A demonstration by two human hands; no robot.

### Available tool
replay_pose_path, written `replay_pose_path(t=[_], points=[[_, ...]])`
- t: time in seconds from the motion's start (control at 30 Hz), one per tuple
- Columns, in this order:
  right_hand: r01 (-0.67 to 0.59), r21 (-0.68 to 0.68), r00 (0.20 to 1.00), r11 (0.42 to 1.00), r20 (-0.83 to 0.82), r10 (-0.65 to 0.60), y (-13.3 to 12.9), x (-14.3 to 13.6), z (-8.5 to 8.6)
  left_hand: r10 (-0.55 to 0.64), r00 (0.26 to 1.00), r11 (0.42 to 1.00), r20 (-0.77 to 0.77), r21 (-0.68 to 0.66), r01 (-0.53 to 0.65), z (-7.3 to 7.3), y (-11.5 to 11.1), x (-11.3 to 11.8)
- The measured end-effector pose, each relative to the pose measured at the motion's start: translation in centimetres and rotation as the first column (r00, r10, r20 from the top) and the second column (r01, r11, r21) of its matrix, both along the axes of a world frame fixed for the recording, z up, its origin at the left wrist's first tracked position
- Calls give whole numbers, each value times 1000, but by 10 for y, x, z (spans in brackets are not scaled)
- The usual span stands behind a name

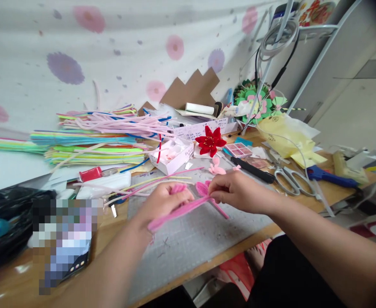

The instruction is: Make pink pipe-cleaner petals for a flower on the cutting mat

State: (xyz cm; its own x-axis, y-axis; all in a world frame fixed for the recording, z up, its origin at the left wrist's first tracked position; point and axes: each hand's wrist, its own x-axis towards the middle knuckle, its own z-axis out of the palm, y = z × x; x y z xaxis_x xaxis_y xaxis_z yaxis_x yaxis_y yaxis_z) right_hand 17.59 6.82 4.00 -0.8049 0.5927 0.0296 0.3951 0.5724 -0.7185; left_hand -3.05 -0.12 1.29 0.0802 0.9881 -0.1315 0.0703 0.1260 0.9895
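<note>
Pink pipe cleaners (181,210) stretch between my two hands above a grey cutting mat (188,244). My left hand (167,199) is closed around them, and their loose ends stick out by the wrist. At their other end my right hand (228,187) pinches them, where looped pink petals (202,188) show beside the fingertips. A pink stem (220,210) slants down below the right hand. Just behind that hand are small light-pink shapes (216,167). What lies inside either grip is partly hidden.
Bundles of coloured pipe cleaners (94,137) lie at the back left. A white box (171,156) and a red flower (210,142) stand behind my hands. Scissors (292,179) and a blue-handled tool (332,176) are to the right. A phone (69,252), largely pixelated, is at the left.
</note>
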Motion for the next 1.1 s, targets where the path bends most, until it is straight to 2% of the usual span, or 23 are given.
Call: replay_pose_path(t=[0.03,0.1,0.13,0.17,0.23,0.3,0.4,0.6,0.67,0.77,0.83,0.87,0.93,1.0,1.07,1.1], points=[[47,-59,998,997,-30,-49,-2,0,-1,108,985,993,137,24,-112,0,3,-3],[118,-240,979,963,-133,-153,-6,-4,-7,309,878,939,365,27,-342,-3,8,-6],[137,-322,960,937,-191,-206,-8,-7,-11,373,823,908,429,16,-419,-5,9,-5],[150,-381,936,912,-243,-255,-11,-10,-15,396,799,895,453,5,-447,-8,9,-1],[166,-434,897,885,-307,-318,-17,-19,-26,362,816,912,451,12,-411,-12,7,10],[171,-435,887,884,-323,-330,-23,-27,-35,308,849,928,430,61,-368,-15,2,23],[149,-410,901,900,-318,-294,-29,-35,-45,335,853,910,401,97,-403,-18,-4,36],[119,-380,904,917,-341,-258,-28,-41,-42,346,879,901,327,144,-408,-24,-4,30],[84,-462,894,883,-356,-272,-28,-43,-39,360,880,891,310,166,-422,-26,-3,27],[34,-596,865,802,-384,-322,-27,-46,-39,393,876,877,280,171,-449,-27,-2,24],[31,-644,861,764,-372,-348,-26,-48,-42,414,876,872,246,168,-459,-27,-1,22],[47,-634,864,772,-362,-350,-25,-48,-43,422,879,870,223,173,-461,-27,-1,21],[154,-496,855,855,-367,-367,-23,-48,-42,435,888,863,150,212,-459,-27,0,19],[307,-188,823,933,-439,-359,-21,-45,-38,446,894,853,36,287,-437,-28,0,17],[365,123,825,923,-501,-259,-20,-43,-31,441,892,855,-96,349,-384,-28,-1,17],[347,225,844,911,-499,-198,-21,-43,-28,429,889,861,-158,369,-350,-28,-2,17]])
